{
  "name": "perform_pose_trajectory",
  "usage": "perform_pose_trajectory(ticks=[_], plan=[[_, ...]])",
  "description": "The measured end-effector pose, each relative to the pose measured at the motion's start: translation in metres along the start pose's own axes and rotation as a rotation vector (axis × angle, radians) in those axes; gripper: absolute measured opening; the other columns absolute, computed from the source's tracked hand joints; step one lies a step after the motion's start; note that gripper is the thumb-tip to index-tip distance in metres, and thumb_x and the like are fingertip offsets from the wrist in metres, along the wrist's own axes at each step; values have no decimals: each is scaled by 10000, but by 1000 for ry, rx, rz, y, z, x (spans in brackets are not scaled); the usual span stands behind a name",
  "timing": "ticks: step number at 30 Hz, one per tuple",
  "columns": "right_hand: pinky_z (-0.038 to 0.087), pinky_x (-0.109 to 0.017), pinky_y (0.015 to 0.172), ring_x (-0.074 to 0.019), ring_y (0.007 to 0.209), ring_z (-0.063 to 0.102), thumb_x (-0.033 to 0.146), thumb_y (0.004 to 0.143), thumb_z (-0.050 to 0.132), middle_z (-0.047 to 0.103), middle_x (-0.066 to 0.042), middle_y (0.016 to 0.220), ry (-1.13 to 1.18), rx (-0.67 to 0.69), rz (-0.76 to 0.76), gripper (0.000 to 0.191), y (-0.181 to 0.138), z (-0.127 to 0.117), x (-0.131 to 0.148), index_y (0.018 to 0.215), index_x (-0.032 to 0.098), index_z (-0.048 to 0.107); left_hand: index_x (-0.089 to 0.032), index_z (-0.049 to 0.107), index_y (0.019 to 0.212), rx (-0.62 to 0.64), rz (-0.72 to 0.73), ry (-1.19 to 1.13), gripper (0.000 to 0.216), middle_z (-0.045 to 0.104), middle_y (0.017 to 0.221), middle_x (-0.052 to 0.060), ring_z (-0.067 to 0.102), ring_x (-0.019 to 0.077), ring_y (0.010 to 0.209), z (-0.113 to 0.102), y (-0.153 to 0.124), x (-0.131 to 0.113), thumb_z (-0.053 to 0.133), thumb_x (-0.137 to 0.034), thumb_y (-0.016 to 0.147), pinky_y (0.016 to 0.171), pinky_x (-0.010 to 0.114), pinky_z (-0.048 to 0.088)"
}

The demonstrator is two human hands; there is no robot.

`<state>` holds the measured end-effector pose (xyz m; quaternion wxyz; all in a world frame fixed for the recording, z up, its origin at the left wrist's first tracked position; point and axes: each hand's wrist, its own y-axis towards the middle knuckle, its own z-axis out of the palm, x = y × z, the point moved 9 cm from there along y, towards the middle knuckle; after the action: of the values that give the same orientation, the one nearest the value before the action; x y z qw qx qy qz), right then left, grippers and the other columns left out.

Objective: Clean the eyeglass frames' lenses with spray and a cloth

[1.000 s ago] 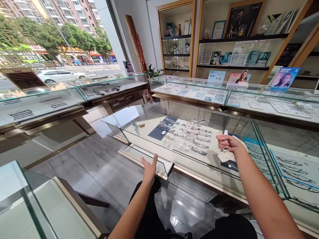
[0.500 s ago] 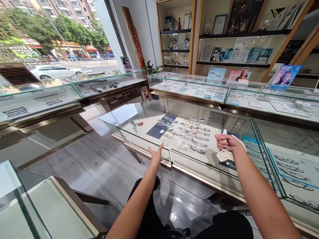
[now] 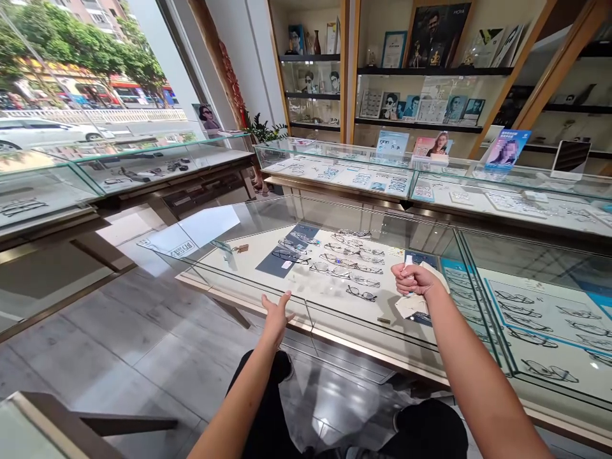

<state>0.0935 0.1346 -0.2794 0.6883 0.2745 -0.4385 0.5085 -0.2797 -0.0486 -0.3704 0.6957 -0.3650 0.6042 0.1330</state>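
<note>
My right hand [image 3: 415, 279] is closed above the glass top of a low display case [image 3: 268, 299]. From its grip a small white bottle [image 3: 408, 261] sticks up, mostly hidden by the fingers, and a cream cloth [image 3: 410, 307] hangs below. My left hand [image 3: 276, 317] is open at the front edge of the case, thumb and fingers apart, holding nothing; whether it touches the glass I cannot tell. Under the glass lie several eyeglasses [image 3: 361, 293], some on a dark card [image 3: 280, 264].
A white sheet [image 3: 210, 226] is at the case's left end. More glass cases [image 3: 315, 159] stand behind and to the left [image 3: 95, 172]. Shelves [image 3: 396, 124] with framed pictures line the back wall. The corner of another piece of furniture [image 3: 43, 427] is at lower left.
The view has turned to the right, so the cases and shelves have shifted left in the picture. My left hand stays spread by the edge; my right keeps its hold on bottle and cloth.
</note>
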Motion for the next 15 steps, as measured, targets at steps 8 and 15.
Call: perform_pose_trajectory(ticks=[8,15], plan=[[424,-219,478,-77,363,215,274,863,686,299,137,440,13,45,-10,210,1,5,1,752,231,514,-233,-95,1761,-61,10,138,1190,-21,1866,258,252,343,1726,-17,3,0,695,-653,978,1246,475,517],[475,-221,527,-69,370,231,257,888,693,363,136,439,17,56,-14,110,0,0,-1,841,188,621,-232,627,1409,-266,985,721,570,578,1619,192,485,402,1568,0,-63,-112,728,-588,974,1332,626,313]])
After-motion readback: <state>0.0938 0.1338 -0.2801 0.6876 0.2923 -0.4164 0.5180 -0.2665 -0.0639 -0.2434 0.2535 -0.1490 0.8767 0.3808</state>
